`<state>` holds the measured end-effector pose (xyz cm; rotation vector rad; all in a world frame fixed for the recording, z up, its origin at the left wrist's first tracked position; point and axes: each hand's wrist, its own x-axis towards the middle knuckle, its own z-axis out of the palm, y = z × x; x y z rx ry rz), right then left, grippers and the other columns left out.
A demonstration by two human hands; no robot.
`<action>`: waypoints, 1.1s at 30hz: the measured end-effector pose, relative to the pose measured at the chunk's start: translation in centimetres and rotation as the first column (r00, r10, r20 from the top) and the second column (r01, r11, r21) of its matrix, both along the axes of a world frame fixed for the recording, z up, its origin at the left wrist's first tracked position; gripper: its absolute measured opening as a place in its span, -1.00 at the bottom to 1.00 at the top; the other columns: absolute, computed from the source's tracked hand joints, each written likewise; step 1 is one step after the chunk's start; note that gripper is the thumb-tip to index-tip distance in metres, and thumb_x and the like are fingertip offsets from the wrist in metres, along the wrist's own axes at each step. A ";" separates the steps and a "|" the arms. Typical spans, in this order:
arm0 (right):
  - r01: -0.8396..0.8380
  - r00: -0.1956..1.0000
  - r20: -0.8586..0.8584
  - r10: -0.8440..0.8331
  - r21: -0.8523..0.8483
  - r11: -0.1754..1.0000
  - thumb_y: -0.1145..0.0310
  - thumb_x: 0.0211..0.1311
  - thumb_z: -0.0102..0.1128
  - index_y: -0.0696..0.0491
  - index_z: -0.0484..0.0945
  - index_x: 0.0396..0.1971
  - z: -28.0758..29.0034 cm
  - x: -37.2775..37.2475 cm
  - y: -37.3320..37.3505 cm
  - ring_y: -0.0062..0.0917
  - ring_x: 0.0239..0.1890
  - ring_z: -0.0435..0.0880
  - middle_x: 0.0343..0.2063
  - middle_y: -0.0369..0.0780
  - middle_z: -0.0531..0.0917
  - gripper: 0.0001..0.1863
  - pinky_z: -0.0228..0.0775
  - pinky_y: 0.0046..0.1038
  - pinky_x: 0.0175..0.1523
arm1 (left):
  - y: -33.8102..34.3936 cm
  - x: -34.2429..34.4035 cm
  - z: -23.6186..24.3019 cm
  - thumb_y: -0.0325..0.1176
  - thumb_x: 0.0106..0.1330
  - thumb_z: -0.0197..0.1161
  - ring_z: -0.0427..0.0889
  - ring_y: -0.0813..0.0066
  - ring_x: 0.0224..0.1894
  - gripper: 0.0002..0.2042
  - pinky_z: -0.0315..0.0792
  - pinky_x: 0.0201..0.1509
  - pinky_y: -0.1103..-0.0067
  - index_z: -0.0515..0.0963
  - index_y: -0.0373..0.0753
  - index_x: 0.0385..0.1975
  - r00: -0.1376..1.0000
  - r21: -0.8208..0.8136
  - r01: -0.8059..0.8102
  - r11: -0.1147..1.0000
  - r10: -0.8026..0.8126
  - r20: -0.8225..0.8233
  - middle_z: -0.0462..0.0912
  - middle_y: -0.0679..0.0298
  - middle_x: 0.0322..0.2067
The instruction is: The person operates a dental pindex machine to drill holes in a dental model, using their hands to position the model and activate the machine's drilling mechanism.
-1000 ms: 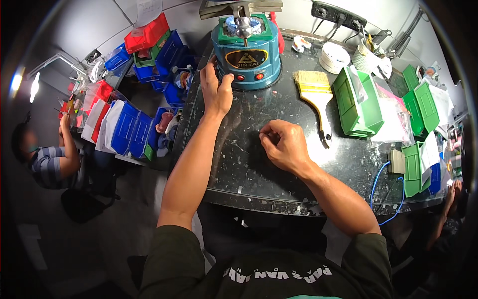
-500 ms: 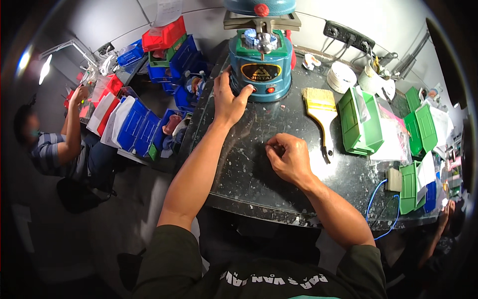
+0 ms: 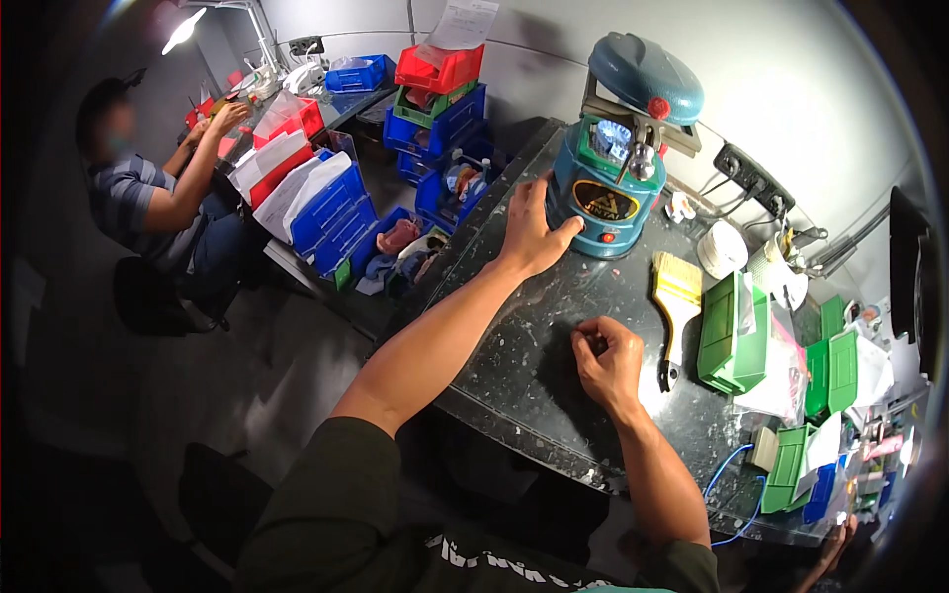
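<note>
At the back of the dark, speckled worktop stands a blue machine with a raised lid, a clamp frame and a blue piece on its green top. My left hand rests open against the machine's left side, fingers spread, thumb at a front button. My right hand is loosely closed on the worktop, with nothing seen in it, left of a wide yellow-handled brush.
A green bin, white tub and power strip are on the right, with more bins and papers. Stacked red, green and blue bins stand left. A seated co-worker works there; another person's arm shows lower right.
The view has swung left, so the machine and worktop appear farther right and more of the co-worker's desk shows. The machine's whole lid has come into view. My hands keep their poses.
</note>
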<state>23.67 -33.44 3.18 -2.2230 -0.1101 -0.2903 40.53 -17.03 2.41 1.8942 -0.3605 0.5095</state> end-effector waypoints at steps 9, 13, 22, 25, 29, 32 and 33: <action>0.007 0.999 -0.051 -0.007 -0.007 1.000 0.42 0.17 0.38 0.18 0.75 -0.34 0.1 -0.2 0.8 -0.26 -0.37 0.78 -0.43 -0.04 0.77 -0.85 0.58 -0.33 -0.20 | 0.9 0.0 -0.5 -0.20 0.20 0.50 0.32 -0.14 0.41 -0.18 0.19 0.52 0.11 0.28 -0.32 0.45 1.000 0.020 0.002 1.000 -0.001 -0.022 0.36 -0.17 0.30; 0.008 1.000 -0.026 -0.009 -0.023 1.000 0.42 0.17 0.37 0.17 0.75 -0.34 0.3 -0.3 0.7 -0.24 -0.36 0.79 -0.42 -0.04 0.78 -0.86 0.59 -0.31 -0.20 | 0.6 0.2 -0.3 -0.20 0.16 0.51 0.36 -0.16 0.35 -0.18 0.23 0.49 0.12 0.31 -0.36 0.41 1.000 0.015 0.004 1.000 -0.004 0.006 0.40 -0.18 0.24; -0.035 0.999 -0.021 0.035 0.016 0.999 0.39 0.13 0.35 0.09 0.73 -0.34 -0.4 0.6 0.8 -0.14 -0.30 0.79 -0.38 -0.08 0.78 -0.87 0.63 -0.18 -0.13 | 1.7 2.3 -1.4 -0.30 0.23 0.50 0.62 0.11 0.11 -0.40 0.51 0.21 0.32 0.47 -0.42 0.23 0.988 -0.146 0.154 0.977 -0.155 0.003 0.55 -0.04 0.12; 0.003 1.000 0.004 -0.003 0.018 1.000 0.37 0.12 0.35 0.09 0.72 -0.36 -0.3 0.1 -0.2 -0.10 -0.30 0.77 -0.41 -0.08 0.76 -0.87 0.62 -0.14 -0.14 | 0.9 2.4 -1.5 -0.39 0.32 0.46 0.61 0.24 0.18 -0.40 0.57 0.16 0.43 0.42 -0.38 0.34 0.992 -0.110 0.125 0.986 -0.126 -0.002 0.48 0.04 0.17; -0.011 1.000 -0.015 0.012 0.018 1.000 0.37 0.11 0.34 0.09 0.72 -0.37 0.2 -0.5 -0.7 -0.07 -0.29 0.76 -0.41 -0.08 0.76 -0.87 0.61 -0.11 -0.14 | 0.5 2.3 -1.4 -0.37 0.33 0.46 0.60 0.23 0.21 -0.39 0.57 0.17 0.41 0.41 -0.35 0.36 0.985 -0.108 0.162 0.981 -0.166 -0.035 0.45 0.04 0.22; -0.020 1.000 -0.009 0.020 0.023 1.000 0.38 0.14 0.35 0.11 0.71 -0.36 -0.1 -0.3 -0.6 -0.08 -0.31 0.76 -0.39 -0.07 0.74 -0.87 0.60 -0.14 -0.19 | 0.9 2.2 -1.2 -0.39 0.35 0.44 0.59 0.27 0.22 -0.41 0.59 0.15 0.42 0.41 -0.35 0.36 0.979 -0.110 0.184 0.977 -0.193 -0.069 0.43 0.06 0.25; -0.016 1.000 -0.008 0.016 0.031 0.999 0.38 0.14 0.35 0.11 0.71 -0.36 -0.3 -0.3 -0.4 -0.08 -0.31 0.76 -0.39 -0.07 0.74 -0.87 0.60 -0.14 -0.19 | 0.9 2.1 -1.1 -0.40 0.36 0.43 0.59 0.28 0.21 -0.42 0.60 0.15 0.42 0.41 -0.35 0.36 0.977 -0.125 0.191 0.974 -0.201 -0.075 0.43 0.07 0.25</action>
